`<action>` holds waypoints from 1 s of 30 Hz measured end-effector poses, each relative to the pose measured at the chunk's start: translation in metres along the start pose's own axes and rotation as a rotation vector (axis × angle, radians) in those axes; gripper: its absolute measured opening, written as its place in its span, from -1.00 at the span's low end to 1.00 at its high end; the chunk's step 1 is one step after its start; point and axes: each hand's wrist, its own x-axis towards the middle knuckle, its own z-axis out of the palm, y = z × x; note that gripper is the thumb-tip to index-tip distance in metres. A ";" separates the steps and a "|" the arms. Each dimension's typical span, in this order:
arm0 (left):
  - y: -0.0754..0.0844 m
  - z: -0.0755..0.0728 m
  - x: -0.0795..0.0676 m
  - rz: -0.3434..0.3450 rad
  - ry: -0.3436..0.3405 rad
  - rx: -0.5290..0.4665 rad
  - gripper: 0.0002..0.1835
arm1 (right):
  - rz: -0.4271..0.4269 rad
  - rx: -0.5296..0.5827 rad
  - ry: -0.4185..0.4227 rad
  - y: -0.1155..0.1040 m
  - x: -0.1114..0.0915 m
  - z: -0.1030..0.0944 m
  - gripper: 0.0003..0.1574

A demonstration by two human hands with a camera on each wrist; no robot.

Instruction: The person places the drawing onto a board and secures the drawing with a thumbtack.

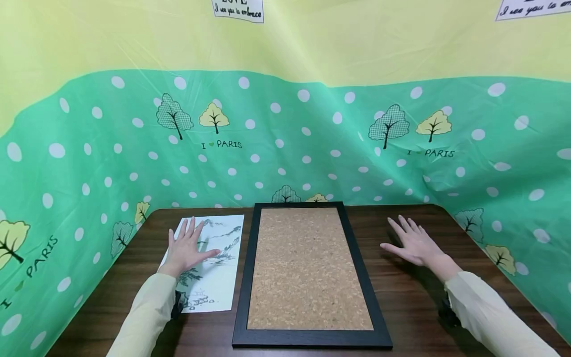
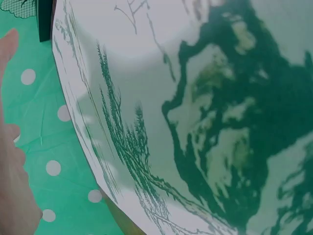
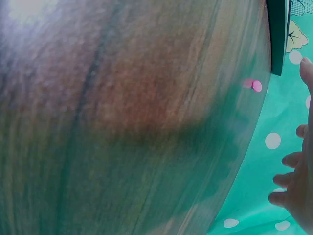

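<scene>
A white sheet with an ink landscape of trees, rocks and mountains (image 1: pixel 223 267) lies on the left of the table. Over its left part is my left hand (image 1: pixel 184 250), fingers spread and straight, holding nothing. In the left wrist view that hand (image 2: pixel 14 161) shows at the edge beside the sheet (image 2: pixel 137 88). To the right of the black-framed cork board (image 1: pixel 308 267), my right hand (image 1: pixel 415 243) is stretched out above the wood with fingers extended and nothing in it. A small pink pushpin (image 3: pixel 256 85) stands on the table in the right wrist view, near the right hand (image 3: pixel 296 181).
The dark wooden table (image 1: pixel 379 292) carries the board at its middle, reaching nearly to the back edge. A green and yellow patterned cloth (image 1: pixel 285 134) hangs behind and along both sides. Dark wrist devices (image 1: pixel 177 305) sit under the cream sleeves (image 1: pixel 149 307).
</scene>
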 end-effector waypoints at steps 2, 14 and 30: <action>0.001 0.000 0.001 0.004 -0.001 0.002 0.11 | -0.007 0.015 -0.006 0.000 0.001 0.000 0.12; 0.002 -0.008 -0.004 0.014 0.026 -0.062 0.04 | -0.054 0.042 0.046 -0.001 0.005 -0.001 0.07; -0.009 -0.015 -0.018 0.033 0.093 -0.162 -0.13 | -0.053 0.099 0.118 -0.007 0.001 -0.003 -0.05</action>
